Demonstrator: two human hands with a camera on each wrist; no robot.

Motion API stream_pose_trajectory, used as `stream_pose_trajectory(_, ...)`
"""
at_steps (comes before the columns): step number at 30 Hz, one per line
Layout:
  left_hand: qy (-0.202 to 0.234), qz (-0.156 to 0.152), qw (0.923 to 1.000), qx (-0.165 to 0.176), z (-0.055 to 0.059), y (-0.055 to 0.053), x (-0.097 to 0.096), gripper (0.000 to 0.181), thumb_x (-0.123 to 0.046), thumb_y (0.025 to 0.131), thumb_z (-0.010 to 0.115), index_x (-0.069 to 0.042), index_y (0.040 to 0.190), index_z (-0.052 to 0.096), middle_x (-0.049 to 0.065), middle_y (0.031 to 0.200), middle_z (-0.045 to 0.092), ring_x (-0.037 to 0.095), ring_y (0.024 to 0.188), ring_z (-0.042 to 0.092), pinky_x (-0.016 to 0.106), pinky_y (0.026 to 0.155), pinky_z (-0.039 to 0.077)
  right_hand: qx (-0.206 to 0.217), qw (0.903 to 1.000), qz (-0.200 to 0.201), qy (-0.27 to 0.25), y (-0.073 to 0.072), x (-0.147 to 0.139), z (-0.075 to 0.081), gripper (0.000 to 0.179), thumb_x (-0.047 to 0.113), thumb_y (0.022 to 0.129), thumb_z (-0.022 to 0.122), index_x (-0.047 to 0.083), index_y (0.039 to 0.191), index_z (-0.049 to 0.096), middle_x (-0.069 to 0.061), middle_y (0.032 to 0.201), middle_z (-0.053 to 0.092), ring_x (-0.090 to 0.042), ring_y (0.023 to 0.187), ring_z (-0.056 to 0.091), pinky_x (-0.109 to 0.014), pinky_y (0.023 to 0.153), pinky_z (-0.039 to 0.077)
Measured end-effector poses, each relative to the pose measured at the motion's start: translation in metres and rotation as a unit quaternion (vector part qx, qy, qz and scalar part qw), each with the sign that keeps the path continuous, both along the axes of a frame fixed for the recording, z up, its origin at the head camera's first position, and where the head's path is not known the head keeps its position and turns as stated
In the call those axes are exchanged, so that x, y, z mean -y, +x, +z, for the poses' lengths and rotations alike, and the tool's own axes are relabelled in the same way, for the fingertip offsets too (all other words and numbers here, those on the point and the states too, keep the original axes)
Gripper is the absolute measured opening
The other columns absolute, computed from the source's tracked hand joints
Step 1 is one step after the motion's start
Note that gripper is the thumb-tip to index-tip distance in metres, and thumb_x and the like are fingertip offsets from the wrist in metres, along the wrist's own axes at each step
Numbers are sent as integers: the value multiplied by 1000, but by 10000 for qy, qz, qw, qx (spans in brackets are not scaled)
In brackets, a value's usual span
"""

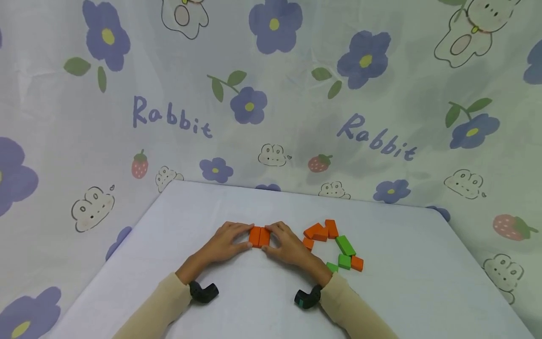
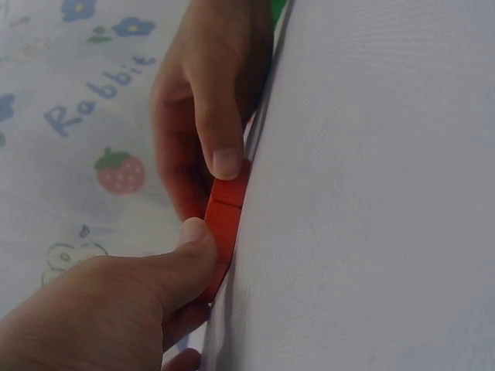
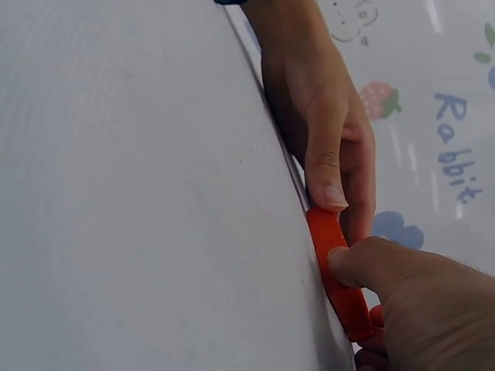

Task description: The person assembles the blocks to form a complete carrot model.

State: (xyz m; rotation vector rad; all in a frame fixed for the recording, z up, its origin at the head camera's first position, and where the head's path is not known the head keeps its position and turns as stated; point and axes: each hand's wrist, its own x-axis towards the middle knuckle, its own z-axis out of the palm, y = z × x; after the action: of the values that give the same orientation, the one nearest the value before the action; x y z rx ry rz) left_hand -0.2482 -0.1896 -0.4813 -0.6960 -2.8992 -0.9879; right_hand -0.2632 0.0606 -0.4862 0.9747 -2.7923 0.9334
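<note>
Two orange blocks lie side by side on the white table, long edges together: a left orange block [image 1: 254,237] and a right orange block [image 1: 264,237]. My left hand [image 1: 226,242] pinches the left one, its thumb at the near end and fingers at the far end. From the other side my right hand [image 1: 290,245] holds the right one in the same way. In the left wrist view, both thumbs rest against the orange blocks [image 2: 225,224]. The right wrist view shows the right thumb pressed on an orange block [image 3: 329,232], with the left hand [image 3: 321,108] beyond.
Right of the right hand lies a loose ring of blocks, among them an orange block [image 1: 332,229], a long green block [image 1: 346,245] and a short green block [image 1: 345,261]. The right forearm partly covers another green block [image 1: 332,267]. A patterned curtain [image 1: 296,94] hangs behind the table [image 1: 254,301].
</note>
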Motion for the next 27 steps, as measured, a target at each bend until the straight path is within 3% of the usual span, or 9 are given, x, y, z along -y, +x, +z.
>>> stream_pose_trajectory(19, 37, -8, 10000, 76, -4, 0, 3, 60, -44, 93, 69, -23, 146, 53, 2, 145, 56, 26, 130, 46, 59, 108, 38, -144, 9999, 60, 64, 0, 1, -6, 60, 36, 93, 72, 5, 141, 55, -8, 134, 55, -22, 124, 54, -38, 107, 48)
stream_pose_trajectory(27, -13, -23, 10000, -23, 2, -3, 2, 60, -44, 93, 69, -22, 147, 52, 2, 145, 56, 26, 129, 46, 58, 107, 39, -344, 9993, 81, 74, -4, 1, -3, 61, 36, 92, 72, 4, 141, 55, -9, 133, 55, -22, 123, 55, -36, 106, 49)
